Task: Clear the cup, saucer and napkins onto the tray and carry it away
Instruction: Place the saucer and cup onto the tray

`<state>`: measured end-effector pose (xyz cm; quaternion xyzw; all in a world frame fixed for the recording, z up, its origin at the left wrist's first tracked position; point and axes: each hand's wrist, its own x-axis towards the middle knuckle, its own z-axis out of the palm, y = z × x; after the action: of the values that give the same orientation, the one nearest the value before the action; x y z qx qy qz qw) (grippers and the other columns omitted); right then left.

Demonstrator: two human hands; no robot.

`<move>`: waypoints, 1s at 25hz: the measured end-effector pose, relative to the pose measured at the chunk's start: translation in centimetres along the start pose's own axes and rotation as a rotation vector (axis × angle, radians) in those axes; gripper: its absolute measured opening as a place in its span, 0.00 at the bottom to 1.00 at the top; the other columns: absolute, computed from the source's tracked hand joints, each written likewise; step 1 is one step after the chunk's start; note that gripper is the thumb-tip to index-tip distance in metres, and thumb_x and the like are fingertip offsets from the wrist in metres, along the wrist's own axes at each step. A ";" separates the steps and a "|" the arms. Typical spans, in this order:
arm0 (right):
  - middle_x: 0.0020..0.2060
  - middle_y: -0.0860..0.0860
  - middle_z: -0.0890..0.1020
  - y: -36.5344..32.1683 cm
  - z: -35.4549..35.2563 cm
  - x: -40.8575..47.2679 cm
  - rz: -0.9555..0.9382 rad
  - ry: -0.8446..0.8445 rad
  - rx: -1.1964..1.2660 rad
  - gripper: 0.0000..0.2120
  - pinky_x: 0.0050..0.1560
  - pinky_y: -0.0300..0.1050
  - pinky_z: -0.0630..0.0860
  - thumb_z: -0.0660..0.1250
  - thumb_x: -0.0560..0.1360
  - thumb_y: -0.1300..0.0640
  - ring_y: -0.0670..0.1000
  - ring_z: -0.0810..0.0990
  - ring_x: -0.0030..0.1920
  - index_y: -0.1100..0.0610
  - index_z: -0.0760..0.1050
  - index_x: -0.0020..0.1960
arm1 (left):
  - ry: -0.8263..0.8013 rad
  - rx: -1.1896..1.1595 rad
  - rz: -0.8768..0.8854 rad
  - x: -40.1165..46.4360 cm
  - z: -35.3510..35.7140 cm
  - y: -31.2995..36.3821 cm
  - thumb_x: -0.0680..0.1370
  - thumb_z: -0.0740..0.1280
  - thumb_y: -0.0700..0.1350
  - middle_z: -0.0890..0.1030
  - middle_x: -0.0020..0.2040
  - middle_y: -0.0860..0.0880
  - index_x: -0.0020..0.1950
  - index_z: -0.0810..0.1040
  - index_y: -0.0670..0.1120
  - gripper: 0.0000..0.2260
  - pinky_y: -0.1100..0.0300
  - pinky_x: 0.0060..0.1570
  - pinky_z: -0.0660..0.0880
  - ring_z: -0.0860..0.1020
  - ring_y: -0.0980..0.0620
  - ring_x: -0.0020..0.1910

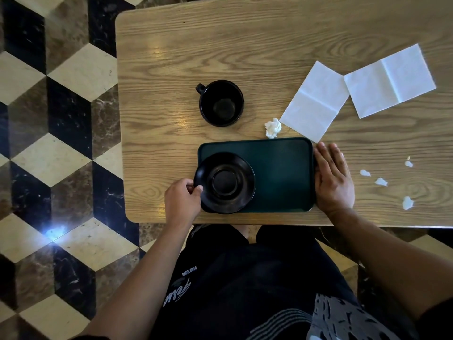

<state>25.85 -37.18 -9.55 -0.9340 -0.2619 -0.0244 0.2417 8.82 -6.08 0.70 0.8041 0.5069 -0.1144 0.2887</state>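
A dark green tray (282,173) lies at the near edge of the wooden table (183,57). On the tray's left end sits a black saucer (224,183), and my left hand (182,198) pinches its left rim. My right hand (333,179) lies flat on the table with its fingers apart, pressed against the tray's right edge. An empty black cup (221,103) stands upright on the table beyond the tray. Two flat white napkins (315,101) (389,81) lie to the right of the cup. A crumpled napkin ball (272,128) rests just past the tray's far edge.
Several small torn napkin scraps (381,182) are scattered on the table right of my right hand. The table's left edge and near edge drop to a patterned tile floor (61,155). My dark-clothed legs (245,278) are below the near edge.
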 end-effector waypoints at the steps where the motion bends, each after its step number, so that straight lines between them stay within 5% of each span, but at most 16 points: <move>1: 0.74 0.56 0.74 0.0 0.0 0.0 0.000 0.000 -0.001 0.19 0.76 0.62 0.66 0.60 0.83 0.66 0.61 0.68 0.77 0.61 0.73 0.73 | -0.004 0.003 0.002 0.0 0.0 -0.1 0.79 0.73 0.46 0.85 0.50 0.45 0.56 0.83 0.41 0.10 0.51 0.54 0.79 0.82 0.46 0.51; 12: 0.73 0.55 0.75 -0.2 -0.1 0.0 0.028 -0.014 0.004 0.18 0.75 0.61 0.67 0.59 0.84 0.64 0.60 0.68 0.77 0.60 0.73 0.74 | -0.125 -0.050 -0.029 0.2 -0.5 -1.0 0.78 0.73 0.47 0.83 0.44 0.50 0.50 0.81 0.46 0.06 0.48 0.50 0.81 0.83 0.46 0.44; 16: 0.73 0.55 0.75 -0.1 -0.1 0.0 0.014 -0.005 0.008 0.19 0.75 0.61 0.68 0.60 0.84 0.64 0.59 0.68 0.78 0.60 0.73 0.73 | -0.137 -0.051 -0.031 0.6 -1.3 -0.9 0.78 0.72 0.50 0.83 0.43 0.52 0.49 0.81 0.47 0.07 0.55 0.46 0.79 0.83 0.50 0.44; 20: 0.73 0.55 0.75 0.2 0.1 -0.1 0.005 0.000 0.008 0.19 0.74 0.62 0.68 0.60 0.83 0.65 0.60 0.68 0.77 0.61 0.74 0.73 | 0.074 -0.114 0.127 2.5 -2.0 -1.4 0.78 0.68 0.42 0.82 0.55 0.47 0.59 0.80 0.43 0.10 0.48 0.56 0.78 0.80 0.46 0.55; 25: 0.73 0.56 0.76 0.3 -0.1 0.0 -0.001 -0.002 0.004 0.18 0.74 0.62 0.69 0.59 0.83 0.65 0.60 0.69 0.77 0.62 0.74 0.72 | 0.186 0.288 0.445 9.7 -0.5 -1.5 0.80 0.62 0.42 0.67 0.76 0.37 0.73 0.69 0.40 0.21 0.40 0.73 0.66 0.65 0.36 0.76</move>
<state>25.97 -37.42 -9.59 -0.9334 -0.2628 -0.0232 0.2433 11.85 1.93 -4.06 0.9354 0.3208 -0.0447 0.1419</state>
